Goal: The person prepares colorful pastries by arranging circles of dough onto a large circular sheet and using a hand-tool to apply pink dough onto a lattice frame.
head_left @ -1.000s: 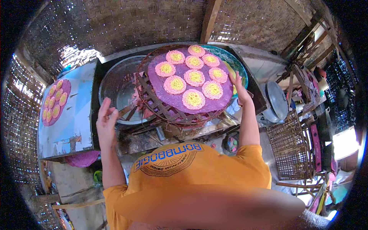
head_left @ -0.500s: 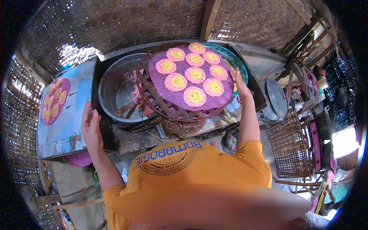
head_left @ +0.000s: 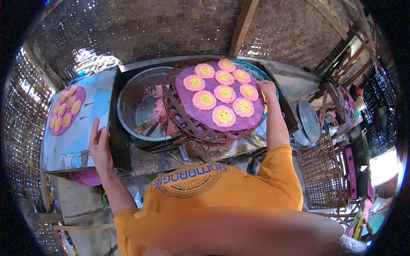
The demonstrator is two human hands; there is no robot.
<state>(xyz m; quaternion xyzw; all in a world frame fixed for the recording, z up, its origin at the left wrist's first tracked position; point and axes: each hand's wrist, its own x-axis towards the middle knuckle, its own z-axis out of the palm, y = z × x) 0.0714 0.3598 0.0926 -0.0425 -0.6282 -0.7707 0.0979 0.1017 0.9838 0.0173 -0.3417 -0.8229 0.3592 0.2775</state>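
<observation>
A round purple sheet (head_left: pixel 192 112) carries several lacy pink discs with yellow middles (head_left: pixel 224 94). It lies on a round lattice-woven basket (head_left: pixel 181 117) with a wire rim. My right hand (head_left: pixel 267 89) is closed at the sheet's right edge, its fingertips partly hidden. On the left, my left hand (head_left: pixel 101 147) is held up with fingers stretched and nothing in it, beside the front right part of a pale blue tabletop (head_left: pixel 92 128). A second purple sheet (head_left: pixel 54 128) with similar pink and yellow discs rests on that tabletop.
Between tabletop and basket sits a wide metal basin (head_left: pixel 124 121) holding pink mixture and wooden sticks. Behind the basket is a teal basin (head_left: pixel 250 67). A lidded metal pot (head_left: pixel 308 121) and a tall woven basket (head_left: pixel 318 170) stand at right. Woven bamboo walls enclose the far side.
My right hand has gone from spread fingers beside the purple sheet to closed at its edge. My left hand stays open. The whole view has shifted slightly.
</observation>
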